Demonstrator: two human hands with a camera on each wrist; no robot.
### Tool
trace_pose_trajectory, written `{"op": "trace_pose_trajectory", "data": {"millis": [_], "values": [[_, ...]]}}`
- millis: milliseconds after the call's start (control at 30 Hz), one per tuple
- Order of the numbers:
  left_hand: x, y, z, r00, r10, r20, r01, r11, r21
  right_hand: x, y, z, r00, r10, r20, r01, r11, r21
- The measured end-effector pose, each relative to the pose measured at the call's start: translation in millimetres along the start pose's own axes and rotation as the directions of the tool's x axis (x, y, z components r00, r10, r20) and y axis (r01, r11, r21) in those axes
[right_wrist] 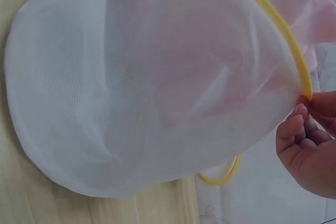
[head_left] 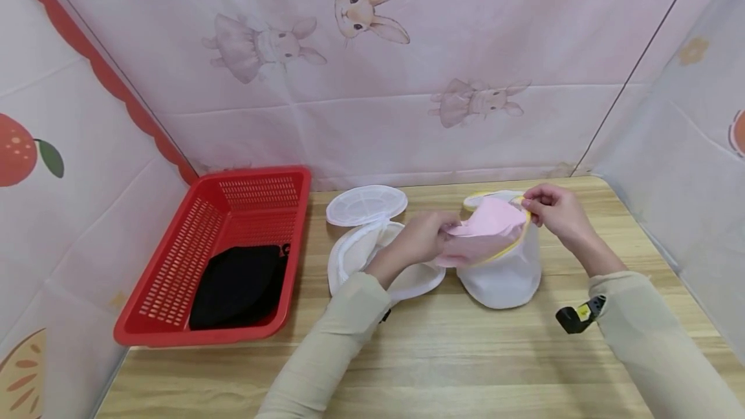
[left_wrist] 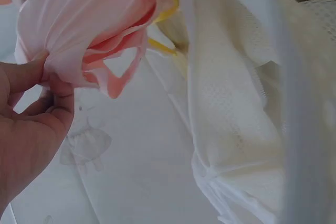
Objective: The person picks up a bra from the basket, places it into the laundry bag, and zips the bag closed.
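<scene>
Pinching pink cloth (head_left: 489, 224), thin and loosely creased, with the left hand (head_left: 427, 238) at the mouth of a mesh bag (head_left: 505, 282). Gripping the bag's yellow rim (right_wrist: 292, 41) with the right hand (head_left: 554, 213). Near a cream bag (left_wrist: 226, 103), well apart from a red basket (head_left: 299, 238).

At four o'clock from my gaze, the cloth (head_left: 495, 215) is plain pink, deepening to rose in its folds, and the net bag (head_left: 506, 283) is sheer white, edged bright yellow. At six, I see another bag (head_left: 413, 280) in cream mesh with white trim. The basket (head_left: 204, 337) at eight is red with rows of slots; the fabric (head_left: 235, 286) inside is plain black. My sleeves (head_left: 326, 341) are pale beige, the counter (head_left: 465, 367) streaky blond wood grain. At twelve, the back wall (head_left: 384, 134) is pale pink, printed with rabbits.
</scene>
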State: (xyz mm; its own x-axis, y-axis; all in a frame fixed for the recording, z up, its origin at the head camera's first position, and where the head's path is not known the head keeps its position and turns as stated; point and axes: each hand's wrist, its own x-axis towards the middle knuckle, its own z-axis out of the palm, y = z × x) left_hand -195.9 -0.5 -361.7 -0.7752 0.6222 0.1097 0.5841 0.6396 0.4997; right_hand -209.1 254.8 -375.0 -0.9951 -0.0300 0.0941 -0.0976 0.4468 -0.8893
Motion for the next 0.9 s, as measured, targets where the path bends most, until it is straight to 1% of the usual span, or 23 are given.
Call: {"op": "trace_pose_trajectory", "data": {"millis": [100, 167, 333, 400, 533, 667, 733, 900], "values": [[0.0, -2.7, 0.5, 0.998, 0.014, -0.068, -0.014, 1.000, -0.001, -1, 3, 0, 1.000, -0.002, 0.001, 0.002, 1.000, 0.022], [0.3, -2.9, 2.4, 0.995, 0.004, -0.103, -0.004, 1.000, -0.007, -1, 4, 3, 1.000, -0.020, 0.008, 0.019, 0.999, 0.040], [2.3, -0.9, 6.2, 0.988, -0.033, -0.153, 0.034, 0.999, 0.008, -2, 1, 8, 0.997, -0.067, 0.036, 0.063, 0.994, 0.087], [3.7, 0.8, 6.2, 0.987, -0.046, -0.156, 0.052, 0.998, 0.031, -2, -4, 8, 0.996, -0.069, 0.056, 0.064, 0.994, 0.090], [7.1, 5.1, 3.9, 0.983, -0.084, -0.165, 0.096, 0.993, 0.065, -2, -19, 6, 0.995, -0.041, 0.095, 0.035, 0.997, 0.062], [10.4, 8.7, 0.6, 0.978, -0.134, -0.161, 0.147, 0.986, 0.073, -2, -31, 5, 0.995, -0.019, 0.101, 0.019, 1.000, -0.001], [11.3, 10.7, -1.5, 0.975, -0.155, -0.156, 0.171, 0.981, 0.091, -1, -36, 3, 0.995, -0.006, 0.102, 0.009, 1.000, -0.028], [12.2, 16.0, -5.2, 0.971, -0.194, -0.142, 0.213, 0.967, 0.137, -2, -42, 0, 0.992, 0.017, 0.124, -0.010, 0.999, -0.053]]}}
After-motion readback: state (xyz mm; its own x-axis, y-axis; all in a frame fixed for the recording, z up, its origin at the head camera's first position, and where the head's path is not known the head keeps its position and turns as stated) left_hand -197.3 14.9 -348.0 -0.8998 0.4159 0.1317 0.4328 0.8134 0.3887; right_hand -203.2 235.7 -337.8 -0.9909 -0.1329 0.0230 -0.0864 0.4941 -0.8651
